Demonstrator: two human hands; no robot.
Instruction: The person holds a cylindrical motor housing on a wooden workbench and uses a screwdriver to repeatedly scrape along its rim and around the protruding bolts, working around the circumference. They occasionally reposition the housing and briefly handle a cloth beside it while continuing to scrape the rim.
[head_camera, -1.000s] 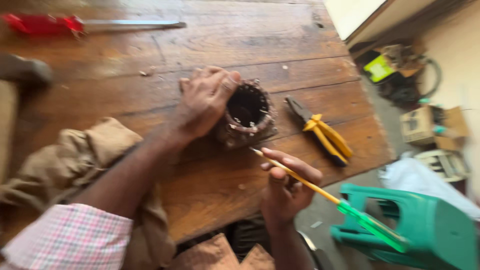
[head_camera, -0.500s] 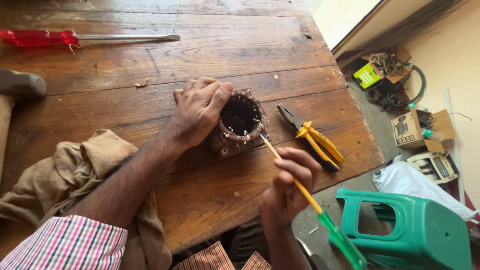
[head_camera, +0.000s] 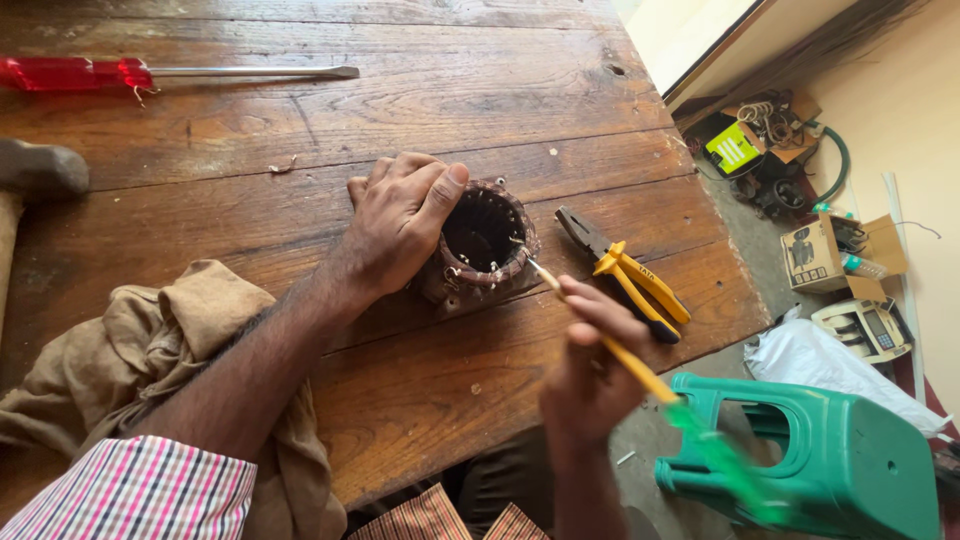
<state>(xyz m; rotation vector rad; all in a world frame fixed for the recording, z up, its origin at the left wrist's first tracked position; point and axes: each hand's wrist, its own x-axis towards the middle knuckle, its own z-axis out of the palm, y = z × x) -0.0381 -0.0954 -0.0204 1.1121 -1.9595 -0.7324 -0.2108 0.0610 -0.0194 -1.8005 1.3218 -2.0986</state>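
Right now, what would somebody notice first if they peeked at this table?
In the middle of the brown wooden table, the left hand grips a round brown motor coil ring with copper wires, while the right hand pokes its rim with a thin yellow stick with a green end. A red-handled screwdriver lies top left; yellow-handled pliers lie right of the ring.

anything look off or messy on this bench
A few things. Small pale scraps lie scattered on the wooden table. A tan rag sits crumpled under the left forearm. The wound motor stator, steadied by the left hand, sits tilted with stray wire ends sticking out.
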